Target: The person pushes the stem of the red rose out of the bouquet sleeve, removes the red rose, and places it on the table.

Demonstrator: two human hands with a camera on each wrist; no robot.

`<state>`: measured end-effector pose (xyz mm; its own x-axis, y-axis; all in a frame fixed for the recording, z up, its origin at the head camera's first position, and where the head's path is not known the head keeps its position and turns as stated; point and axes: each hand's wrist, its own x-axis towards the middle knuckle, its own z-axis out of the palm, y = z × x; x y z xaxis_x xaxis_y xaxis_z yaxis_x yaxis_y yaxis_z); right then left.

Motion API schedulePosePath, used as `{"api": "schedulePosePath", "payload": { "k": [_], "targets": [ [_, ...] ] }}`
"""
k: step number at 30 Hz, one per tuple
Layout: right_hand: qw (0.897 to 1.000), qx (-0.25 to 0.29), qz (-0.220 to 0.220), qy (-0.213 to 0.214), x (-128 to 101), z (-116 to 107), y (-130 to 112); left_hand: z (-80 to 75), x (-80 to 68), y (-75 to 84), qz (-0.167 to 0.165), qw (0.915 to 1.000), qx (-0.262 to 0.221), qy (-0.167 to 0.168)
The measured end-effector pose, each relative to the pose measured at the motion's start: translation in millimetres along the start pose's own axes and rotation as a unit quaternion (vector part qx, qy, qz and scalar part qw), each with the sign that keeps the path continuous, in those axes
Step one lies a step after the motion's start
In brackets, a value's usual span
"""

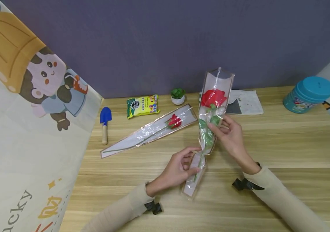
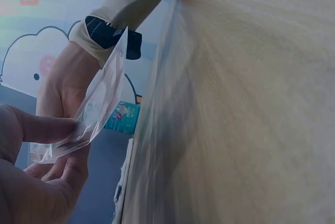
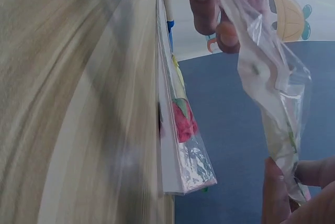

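Both hands hold the sleeved rose (image 1: 211,109) above the table (image 1: 284,145) middle: left hand (image 1: 176,170) pinching its near tip, right hand (image 1: 230,135) gripping mid-sleeve, bloom pointing toward the far edge.

I see a second wrapped rose (image 1: 153,130) lying flat on the wooden table (image 1: 284,145), a blue trowel (image 1: 105,124) just left of it. Behind sit a yellow packet (image 1: 142,105), a small potted plant (image 1: 177,95) and a teal tin (image 1: 308,94).
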<state>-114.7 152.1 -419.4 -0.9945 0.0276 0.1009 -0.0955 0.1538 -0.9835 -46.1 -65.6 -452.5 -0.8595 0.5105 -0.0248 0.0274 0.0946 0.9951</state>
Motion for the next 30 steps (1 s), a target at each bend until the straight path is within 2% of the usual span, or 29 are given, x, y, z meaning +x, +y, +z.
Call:
{"api": "schedulePosePath", "payload": {
  "k": [8, 23, 30],
  "targets": [
    [0.999, -0.01, 0.023, -0.021, -4.4, 5.3, -2.6, -2.7, 0.8, -1.5, 0.012, 0.9998, 0.006, 0.016],
    [0.998, -0.013, 0.032, -0.046, -12.4, 13.1, -2.3, -8.1, 2.4, 0.5, 0.008, 0.9994, 0.01, 0.031],
    [0.998, -0.006, 0.024, -0.057, -16.1, 17.7, -3.4, -13.2, 4.1, 3.0, 0.025, 0.9986, 0.018, 0.043]
  ]
}}
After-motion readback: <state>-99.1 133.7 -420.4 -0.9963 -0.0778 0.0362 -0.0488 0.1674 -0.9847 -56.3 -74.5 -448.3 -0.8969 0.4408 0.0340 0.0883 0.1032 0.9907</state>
